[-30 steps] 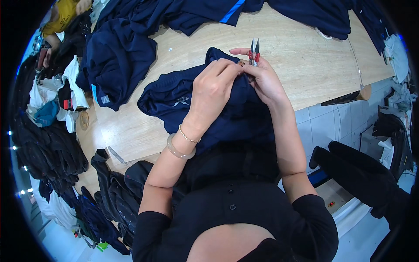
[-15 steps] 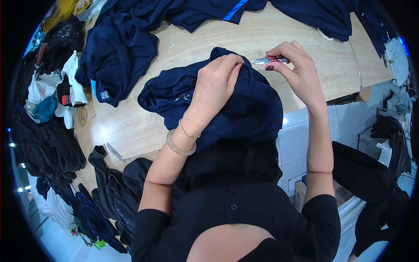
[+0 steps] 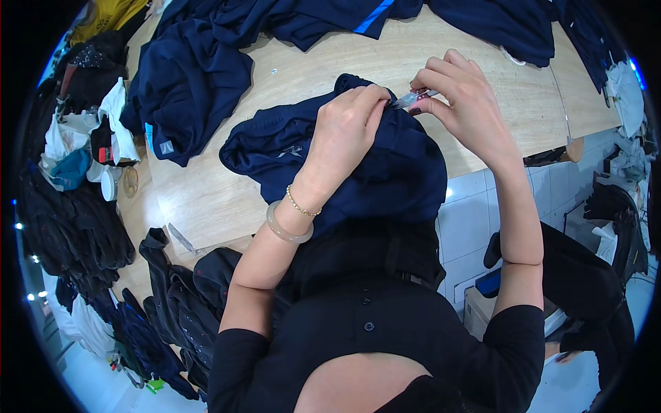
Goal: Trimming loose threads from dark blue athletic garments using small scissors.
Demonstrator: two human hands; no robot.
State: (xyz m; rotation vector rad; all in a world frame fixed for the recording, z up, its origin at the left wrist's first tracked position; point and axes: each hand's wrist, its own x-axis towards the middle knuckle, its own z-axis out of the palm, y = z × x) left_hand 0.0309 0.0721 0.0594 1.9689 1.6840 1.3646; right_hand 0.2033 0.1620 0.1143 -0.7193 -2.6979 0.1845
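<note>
A navy-blue garment (image 3: 358, 182) lies bunched on the wooden table in front of me, with its collar opening to the left. My left hand (image 3: 349, 127) pinches a fold of it near the top edge, the fingers closed on the cloth. In my right hand (image 3: 458, 93) is a pair of small thread snips (image 3: 407, 100) with silver blades. Their tips point left and meet the garment's edge beside my left fingertips. Whether the blades are open or closed there is too small to tell.
More navy garments (image 3: 189, 82) are heaped along the table's far side. Dark clothes (image 3: 72, 220) hang and pile at the left, near a roll of tape (image 3: 110, 184). A slim grey tool (image 3: 182, 239) lies at the table's near left edge. Another person's dark-clothed leg (image 3: 578, 275) is at the right.
My right hand has moved left, bringing the snips from beside the garment to its edge. The left hand keeps its pinch, shifted slightly right. The person at the right has changed position.
</note>
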